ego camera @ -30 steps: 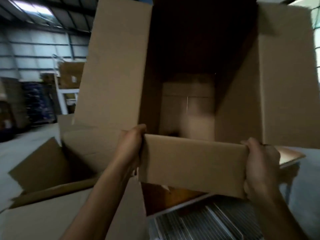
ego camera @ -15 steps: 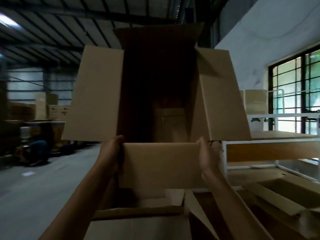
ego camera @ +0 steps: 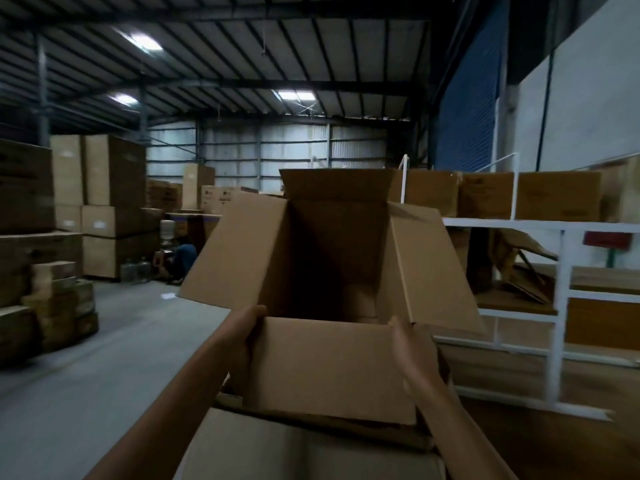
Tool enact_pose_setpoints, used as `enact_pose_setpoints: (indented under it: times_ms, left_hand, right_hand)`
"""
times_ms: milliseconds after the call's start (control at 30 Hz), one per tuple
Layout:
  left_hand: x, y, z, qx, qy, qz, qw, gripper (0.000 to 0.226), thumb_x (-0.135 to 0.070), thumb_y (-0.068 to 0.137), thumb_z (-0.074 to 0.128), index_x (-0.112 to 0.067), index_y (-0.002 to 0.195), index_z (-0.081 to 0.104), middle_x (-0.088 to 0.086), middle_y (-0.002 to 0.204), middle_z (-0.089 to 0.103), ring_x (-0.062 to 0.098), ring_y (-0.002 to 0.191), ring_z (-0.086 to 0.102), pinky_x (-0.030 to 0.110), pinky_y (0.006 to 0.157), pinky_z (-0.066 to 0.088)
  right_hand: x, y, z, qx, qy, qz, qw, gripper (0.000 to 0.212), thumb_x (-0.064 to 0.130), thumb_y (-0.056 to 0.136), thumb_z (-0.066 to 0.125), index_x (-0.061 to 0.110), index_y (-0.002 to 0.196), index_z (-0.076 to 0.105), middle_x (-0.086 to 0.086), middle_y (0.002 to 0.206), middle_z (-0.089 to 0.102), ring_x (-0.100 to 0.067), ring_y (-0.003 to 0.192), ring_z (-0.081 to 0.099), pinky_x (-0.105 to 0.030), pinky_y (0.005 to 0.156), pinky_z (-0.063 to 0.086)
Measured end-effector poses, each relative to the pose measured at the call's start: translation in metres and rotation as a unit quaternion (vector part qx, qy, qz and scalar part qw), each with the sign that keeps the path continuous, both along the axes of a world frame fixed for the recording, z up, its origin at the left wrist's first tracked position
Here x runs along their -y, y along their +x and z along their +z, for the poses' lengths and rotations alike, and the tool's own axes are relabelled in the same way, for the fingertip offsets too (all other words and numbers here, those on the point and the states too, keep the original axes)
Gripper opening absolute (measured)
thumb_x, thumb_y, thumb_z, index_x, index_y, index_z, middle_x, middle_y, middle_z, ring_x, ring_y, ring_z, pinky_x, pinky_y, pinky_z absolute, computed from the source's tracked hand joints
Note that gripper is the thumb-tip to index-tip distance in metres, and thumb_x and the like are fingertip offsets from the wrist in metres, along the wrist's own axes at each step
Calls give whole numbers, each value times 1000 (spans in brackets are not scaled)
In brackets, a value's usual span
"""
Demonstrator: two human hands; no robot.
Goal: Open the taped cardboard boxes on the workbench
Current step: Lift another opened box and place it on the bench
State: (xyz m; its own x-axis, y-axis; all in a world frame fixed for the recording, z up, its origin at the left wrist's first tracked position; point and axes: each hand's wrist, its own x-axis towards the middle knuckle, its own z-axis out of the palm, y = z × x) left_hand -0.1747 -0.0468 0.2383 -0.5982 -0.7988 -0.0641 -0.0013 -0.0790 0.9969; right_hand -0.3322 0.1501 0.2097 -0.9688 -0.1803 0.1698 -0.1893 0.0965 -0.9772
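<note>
I hold an empty brown cardboard box in front of me, its opening toward me and all flaps spread out. My left hand grips the left end of the near flap, thumb on the inner side. My right hand grips the right end of the same flap. The inside of the box is dark and nothing shows in it. Below it lies another cardboard box, partly hidden by my arms.
A white metal rack with boxes and loose cardboard stands to the right. Tall stacks of boxes line the left and back of the warehouse. A person crouches far back by water jugs. Grey concrete floor stretches to the left.
The box has moved away from my face and lower, so it looks smaller. My view has swung, and the warehouse hall and rack now show behind it. Both hands keep their grip on the near flap.
</note>
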Motion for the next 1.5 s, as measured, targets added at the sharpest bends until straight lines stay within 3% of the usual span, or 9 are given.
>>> enact_pose_setpoints:
  times_ms: [267, 600, 733, 867, 967, 1133, 1233, 1333, 1500]
  left_hand:
    - [33, -38, -48, 108, 13, -21, 994, 14, -17, 98, 50, -3, 96, 52, 19, 93, 57, 29, 84, 57, 39, 76, 45]
    - [113, -95, -89, 175, 5, -92, 980, 43, -38, 92, 58, 0, 112, 59, 16, 84, 62, 30, 73, 59, 34, 66, 45]
    - [118, -97, -82, 202, -66, -121, 970, 50, -39, 94, 58, -2, 128, 55, 15, 116, 59, 32, 100, 57, 37, 79, 44]
    - [119, -84, -66, 308, -206, -162, 915, 34, -36, 92, 64, -2, 98, 62, 14, 84, 68, 28, 70, 69, 35, 56, 56]
    - [123, -80, -45, 384, -461, -94, 794, 38, -42, 92, 59, -8, 78, 65, 4, 64, 69, 16, 52, 68, 26, 47, 54]
    - [116, -120, -24, 247, -638, -166, 710, 26, -45, 96, 47, -24, 90, 62, -2, 89, 65, 12, 78, 61, 31, 72, 53]
    - [129, -145, -63, 324, -623, -260, 663, 45, -57, 98, 27, -30, 104, 61, -1, 120, 63, 22, 117, 56, 55, 103, 35]
    - [143, -146, -92, 323, -643, -250, 648, 51, -57, 99, 16, -28, 105, 58, 0, 123, 64, 22, 121, 53, 57, 111, 17]
    - [149, -140, -85, 256, -663, -219, 668, 48, -51, 102, 23, -25, 83, 58, 4, 98, 71, 24, 92, 65, 40, 92, 43]
  right_hand:
    - [24, -46, -47, 93, 64, 27, 993, 53, 41, 95, 47, 4, 132, 52, -9, 109, 60, -25, 93, 57, -41, 88, 48]
    - [55, -65, -78, 207, 85, 139, 965, 39, 43, 97, 54, 8, 114, 53, -6, 106, 62, -24, 95, 61, -40, 84, 53]
    - [56, -67, -79, 125, 157, 106, 974, 49, 43, 90, 65, 3, 116, 59, -11, 104, 67, -27, 87, 68, -35, 60, 60]
    - [49, -52, -54, -42, 414, -4, 909, 42, 56, 87, 56, 15, 96, 62, -2, 91, 67, -19, 78, 65, -34, 68, 56]
    - [57, -33, -30, -217, 469, -112, 849, 27, 45, 91, 56, 18, 94, 61, -2, 97, 68, -18, 80, 60, -36, 78, 52]
    - [113, -34, -9, -294, 448, 64, 842, 45, 57, 94, 47, 22, 119, 60, 0, 113, 63, -15, 99, 59, -37, 85, 49]
    - [136, -49, -46, -239, 556, 118, 788, 59, 66, 93, 32, 19, 122, 53, -7, 129, 58, -27, 115, 54, -52, 95, 40]
    - [140, -56, -65, -265, 575, 80, 770, 57, 68, 92, 27, 20, 111, 53, -8, 122, 59, -29, 111, 54, -55, 95, 36]
    - [136, -60, -55, -231, 476, 111, 841, 43, 56, 99, 32, 20, 90, 56, -2, 91, 63, -18, 81, 57, -42, 83, 47]
